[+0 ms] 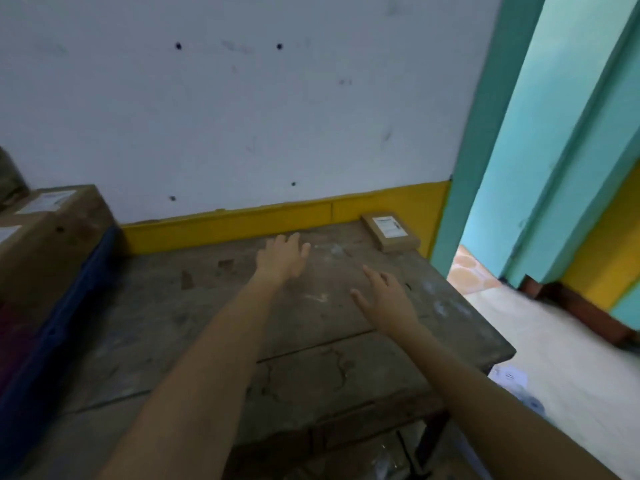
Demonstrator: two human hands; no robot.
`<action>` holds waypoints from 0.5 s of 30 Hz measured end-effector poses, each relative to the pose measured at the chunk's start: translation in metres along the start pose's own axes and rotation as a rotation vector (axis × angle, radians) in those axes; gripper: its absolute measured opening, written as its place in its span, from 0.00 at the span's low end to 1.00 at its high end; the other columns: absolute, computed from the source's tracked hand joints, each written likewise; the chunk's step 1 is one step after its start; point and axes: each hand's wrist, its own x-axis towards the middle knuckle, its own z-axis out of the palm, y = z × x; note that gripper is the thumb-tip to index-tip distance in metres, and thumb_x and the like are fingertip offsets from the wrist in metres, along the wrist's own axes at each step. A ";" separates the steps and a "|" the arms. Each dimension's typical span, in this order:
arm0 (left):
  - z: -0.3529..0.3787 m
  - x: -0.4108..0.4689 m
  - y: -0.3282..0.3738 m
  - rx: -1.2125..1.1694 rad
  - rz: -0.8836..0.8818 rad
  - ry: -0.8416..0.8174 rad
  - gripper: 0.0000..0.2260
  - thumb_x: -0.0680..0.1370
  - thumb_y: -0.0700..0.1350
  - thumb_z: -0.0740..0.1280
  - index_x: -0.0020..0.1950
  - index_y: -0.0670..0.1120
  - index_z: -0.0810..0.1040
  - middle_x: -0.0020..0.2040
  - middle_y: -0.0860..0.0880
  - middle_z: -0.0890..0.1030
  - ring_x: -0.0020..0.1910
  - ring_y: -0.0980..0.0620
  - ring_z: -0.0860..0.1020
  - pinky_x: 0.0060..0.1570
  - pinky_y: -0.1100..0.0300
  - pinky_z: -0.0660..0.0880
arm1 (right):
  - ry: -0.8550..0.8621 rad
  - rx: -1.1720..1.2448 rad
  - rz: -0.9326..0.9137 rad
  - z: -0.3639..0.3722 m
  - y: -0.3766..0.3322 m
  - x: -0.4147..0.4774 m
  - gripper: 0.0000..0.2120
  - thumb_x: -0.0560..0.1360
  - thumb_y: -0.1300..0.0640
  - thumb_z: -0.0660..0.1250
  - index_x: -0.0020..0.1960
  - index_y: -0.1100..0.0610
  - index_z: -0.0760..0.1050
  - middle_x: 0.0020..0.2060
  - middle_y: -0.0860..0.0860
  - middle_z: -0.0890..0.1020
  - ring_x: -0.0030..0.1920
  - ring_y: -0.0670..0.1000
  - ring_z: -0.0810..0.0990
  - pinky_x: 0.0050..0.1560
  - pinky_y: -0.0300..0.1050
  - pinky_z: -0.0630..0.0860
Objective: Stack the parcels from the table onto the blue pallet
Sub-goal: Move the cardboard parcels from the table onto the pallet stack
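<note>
Both your arms stretch out over the table (207,323) toward its far right corner. That's where the only parcel (391,233) I can see on it lies: flat, label up, just beside the yellow skirting (277,216) and near the table edge.

Your left hand (282,258) has fingers straight & spread, nothing in it. Your right hand (384,299) is the same, empty, and nearer the parcel. Neither touches it yet. Spread like that, they look set to take it from 2 sides, tho I'd judge 1 hand enough for a box that flat.

On your left, the blue pallet (79,306) carries at least 2 brown boxes (59,230), labels up, packed side by side. It's blurry there, so the exact count is unclear.
</note>
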 end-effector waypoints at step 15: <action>0.108 0.229 0.119 0.012 0.190 -0.136 0.24 0.81 0.55 0.51 0.76 0.49 0.55 0.76 0.43 0.56 0.74 0.42 0.57 0.70 0.44 0.58 | 0.077 0.095 0.293 -0.003 0.128 0.148 0.28 0.77 0.45 0.60 0.74 0.52 0.58 0.73 0.55 0.63 0.72 0.56 0.62 0.69 0.49 0.62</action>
